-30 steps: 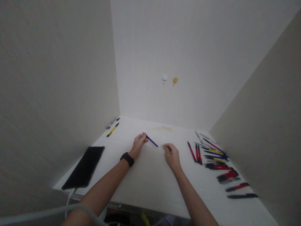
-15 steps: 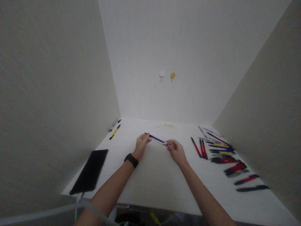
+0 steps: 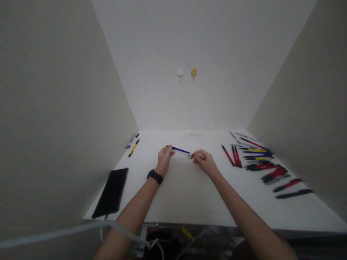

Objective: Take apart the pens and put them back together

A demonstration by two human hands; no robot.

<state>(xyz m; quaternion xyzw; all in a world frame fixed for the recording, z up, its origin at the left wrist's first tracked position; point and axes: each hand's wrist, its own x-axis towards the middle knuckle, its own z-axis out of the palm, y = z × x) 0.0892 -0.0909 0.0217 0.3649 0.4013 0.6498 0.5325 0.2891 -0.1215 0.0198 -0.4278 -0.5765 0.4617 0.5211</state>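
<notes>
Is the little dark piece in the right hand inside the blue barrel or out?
Out: the small thin dark piece in the right hand shows below the end of the slim blue pen barrel.

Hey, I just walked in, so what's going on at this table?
A person is handling a blue pen. The left hand grips it near its black end, and the right hand pinches a thin dark piece close to the other end; whether the two touch is hard to tell. Many loose pens lie to the right on the white table, while a flat black device lies to the left.
</notes>
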